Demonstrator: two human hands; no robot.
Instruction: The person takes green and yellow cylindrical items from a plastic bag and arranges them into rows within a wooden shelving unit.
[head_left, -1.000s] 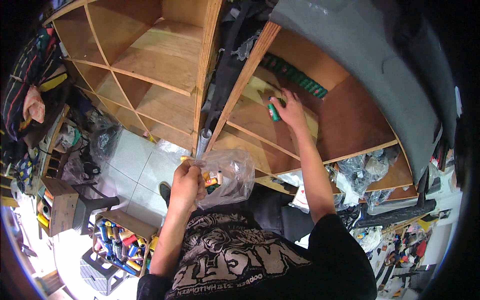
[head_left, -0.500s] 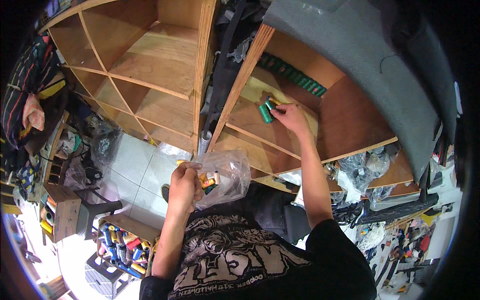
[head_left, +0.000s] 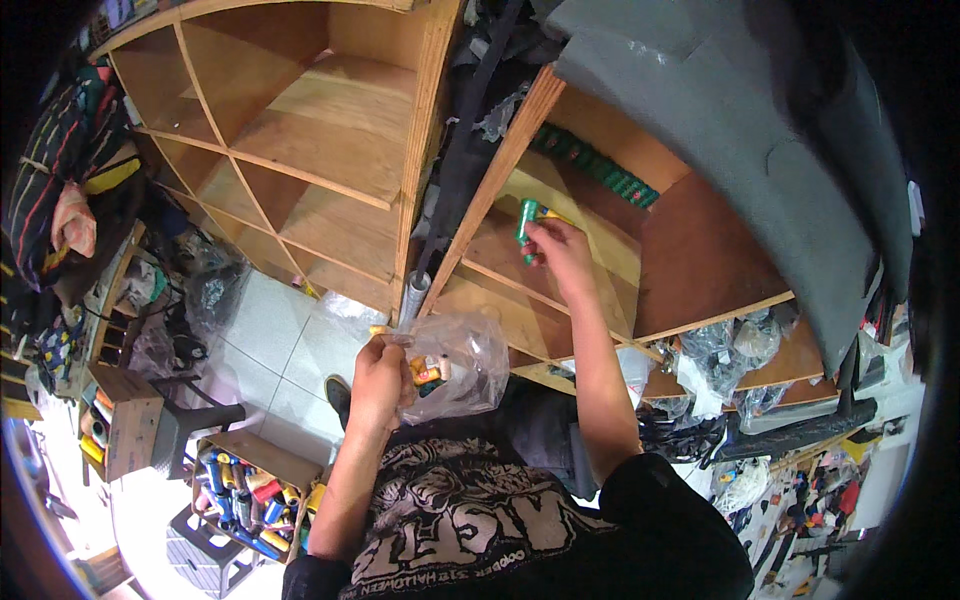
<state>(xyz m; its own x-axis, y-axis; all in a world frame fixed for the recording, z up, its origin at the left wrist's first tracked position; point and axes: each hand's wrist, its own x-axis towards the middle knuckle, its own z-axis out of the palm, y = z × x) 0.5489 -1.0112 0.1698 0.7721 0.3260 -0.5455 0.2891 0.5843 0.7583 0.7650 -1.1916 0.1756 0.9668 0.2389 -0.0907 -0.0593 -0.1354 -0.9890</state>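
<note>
My right hand is closed on a green thread spool in the open compartment of the right-hand shelf. Another bit of green shows below its fingers, and a yellow piece pokes out beside it; whether that piece is held cannot be made out. Along the back of the compartment runs a row of green thread spools. In front of my body, my left hand grips the gathered edge of a clear plastic bag. Inside hang several spools, orange, white and dark. Something small and yellow shows above the left fingers.
A wooden cubby shelf stands on the left, with a grey tube in the gap. Lower left, a cardboard box of mixed spools rests on a dark stool. Crumpled plastic bags fill a lower shelf at right.
My right hand has drawn back slightly toward me and left, lifting the green spool upright. My left hand and the bag have shifted a little right. The view has moved slightly.
</note>
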